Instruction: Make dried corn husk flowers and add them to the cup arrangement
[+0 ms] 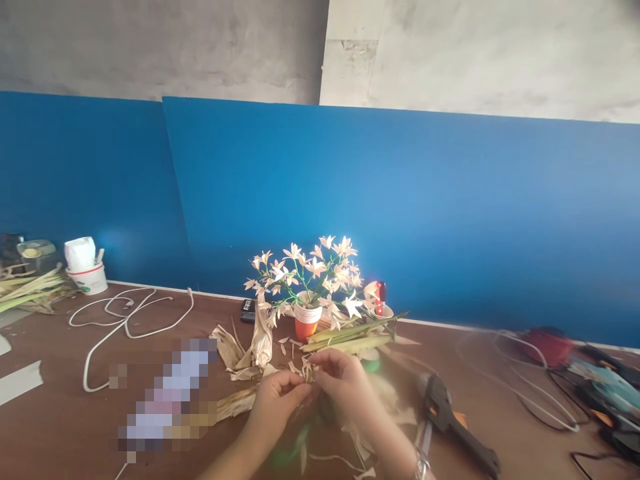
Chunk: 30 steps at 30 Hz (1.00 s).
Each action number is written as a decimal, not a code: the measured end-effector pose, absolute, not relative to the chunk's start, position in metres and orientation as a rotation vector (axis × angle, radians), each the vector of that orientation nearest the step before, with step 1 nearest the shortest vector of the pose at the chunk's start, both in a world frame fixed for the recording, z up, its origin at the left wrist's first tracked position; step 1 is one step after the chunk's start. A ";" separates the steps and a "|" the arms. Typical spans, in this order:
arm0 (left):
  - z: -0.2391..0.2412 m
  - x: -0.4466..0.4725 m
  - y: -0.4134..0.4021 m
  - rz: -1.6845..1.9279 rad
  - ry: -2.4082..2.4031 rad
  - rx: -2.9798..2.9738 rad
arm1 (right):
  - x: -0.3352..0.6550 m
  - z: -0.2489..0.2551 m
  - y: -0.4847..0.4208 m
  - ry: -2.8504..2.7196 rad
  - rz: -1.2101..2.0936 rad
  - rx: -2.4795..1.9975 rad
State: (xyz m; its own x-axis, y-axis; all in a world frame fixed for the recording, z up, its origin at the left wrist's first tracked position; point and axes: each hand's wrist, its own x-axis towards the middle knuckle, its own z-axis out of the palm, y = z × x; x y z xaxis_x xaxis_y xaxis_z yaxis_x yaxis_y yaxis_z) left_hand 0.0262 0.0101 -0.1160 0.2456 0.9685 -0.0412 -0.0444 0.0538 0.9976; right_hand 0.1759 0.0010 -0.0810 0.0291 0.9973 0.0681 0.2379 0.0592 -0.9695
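Observation:
My left hand (277, 400) and my right hand (341, 375) meet low in the middle of the view. The fingertips of both pinch a small pale piece of dried husk (307, 369), partly hidden by the fingers. Just beyond stands an orange and white cup (307, 323) bearing white star-shaped flowers (315, 268) on green stems. Crumpled dried husks (263, 337) lie to the left of the cup. Long green leaf strips (353, 337) rest to its right, close behind my right hand. Husk scraps are scattered below the hands.
A black glue gun (453, 423) lies right of my right wrist. White cables (133, 317) loop across the brown table (55, 353) at left. A white cup (89, 279) stands far left. Dark tools and cords (613, 400) crowd the right edge. Blue panels (390, 213) rise behind.

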 end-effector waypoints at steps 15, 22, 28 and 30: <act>-0.115 0.027 0.009 0.960 0.925 1.231 | 0.171 -0.081 -0.002 -1.373 1.171 -1.323; -0.117 0.027 0.009 0.947 0.855 1.172 | 0.168 -0.071 -0.006 -1.247 1.388 -1.271; -0.110 0.026 0.007 0.907 0.913 1.208 | 0.172 -0.074 -0.004 -1.280 1.359 -1.262; -0.109 0.025 0.008 0.921 0.912 1.221 | 0.175 -0.075 -0.004 -1.297 1.323 -1.280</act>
State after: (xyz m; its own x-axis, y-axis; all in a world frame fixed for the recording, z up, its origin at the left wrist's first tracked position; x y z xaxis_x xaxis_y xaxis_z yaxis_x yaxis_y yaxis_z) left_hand 0.0254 0.0081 -0.1091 0.3595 0.9303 -0.0721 -0.0819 0.1085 0.9907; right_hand 0.1749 -0.0041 -0.0746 -0.1028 0.9899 -0.0971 0.0771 -0.0894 -0.9930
